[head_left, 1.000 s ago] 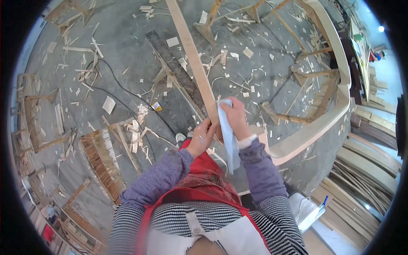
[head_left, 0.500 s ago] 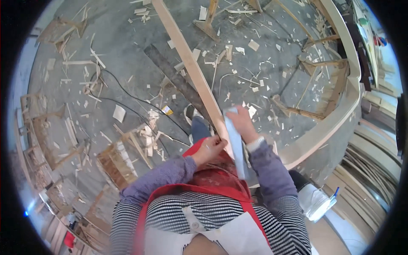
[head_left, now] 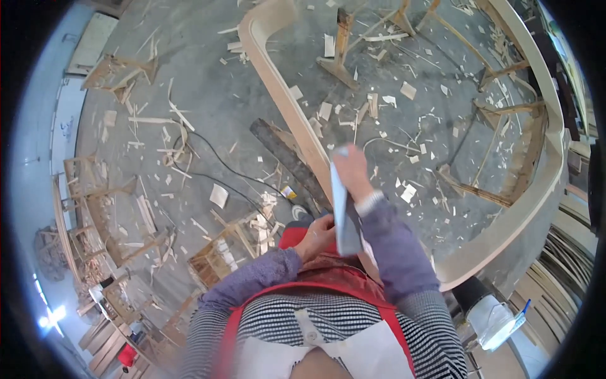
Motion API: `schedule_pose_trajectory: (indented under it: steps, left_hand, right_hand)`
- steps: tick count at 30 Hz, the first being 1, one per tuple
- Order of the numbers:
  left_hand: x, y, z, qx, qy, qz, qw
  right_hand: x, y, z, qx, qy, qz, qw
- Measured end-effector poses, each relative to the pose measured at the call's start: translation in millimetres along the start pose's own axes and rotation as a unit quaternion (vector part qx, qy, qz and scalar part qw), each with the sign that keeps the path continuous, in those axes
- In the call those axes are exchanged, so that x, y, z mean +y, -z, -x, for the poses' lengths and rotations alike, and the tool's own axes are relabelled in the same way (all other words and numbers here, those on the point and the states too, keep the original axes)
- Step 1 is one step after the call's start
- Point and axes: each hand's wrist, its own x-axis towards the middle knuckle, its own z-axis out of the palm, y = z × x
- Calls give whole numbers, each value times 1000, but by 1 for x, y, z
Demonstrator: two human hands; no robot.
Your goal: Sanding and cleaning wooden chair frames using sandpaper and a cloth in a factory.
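Right hand (head_left: 351, 172) presses sandpaper sheet (head_left: 344, 215) on curved rail (head_left: 291, 120)

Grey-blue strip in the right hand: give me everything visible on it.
The grey-blue strip is long, narrow and flat, looking like sanding paper or a thin pad, though the material is unclear. It runs from the right hand, which grips its upper end, down toward the left hand beside its lower end. It lies over the pale curved wooden rail.

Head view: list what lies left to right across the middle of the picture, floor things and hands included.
Wooden frames → pale wood offcut → left hand → grey strip in the right hand → curved wooden rail.
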Motion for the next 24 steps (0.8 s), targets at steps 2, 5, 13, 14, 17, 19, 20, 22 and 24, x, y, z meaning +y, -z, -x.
schedule_pose_trajectory:
  steps: [2, 5, 13, 14, 17, 19, 20, 22, 24]
  left_hand:
    - [17, 14, -15, 19, 61, -138, 988]
    - [34, 47, -29, 42, 99, -153, 982]
    - [100, 150, -83, 98, 68, -24, 993]
    - [109, 166, -92, 99, 57, -23, 993]
    - [142, 221, -129, 80, 16, -63, 995]
    - [169, 257, -157, 61, -44, -136, 988]
    - [185, 275, -172, 57, -38, -123, 990]
    - [220, 306, -205, 83, -62, -269, 958]
    - [257, 321, -236, 100, -60, -228, 967]
  right_hand:
    - [21, 33, 43, -44, 4, -46, 998]
    - [51, 72, 101, -77, -89, -28, 993]
    - [22, 38, 60, -32, -185, -100, 977]
    - [9, 26, 40, -19, -159, -108, 981]
    - [-49, -16, -52, -54, -133, -91, 985]
    - [-102, -63, -132, -3, -59, -40, 997]
    - [-129, -87, -174, 7, -72, -33, 997]
    - [-179, -126, -251, -11, -31, -43, 999]
    - [-206, -142, -283, -16, -24, -45, 999]
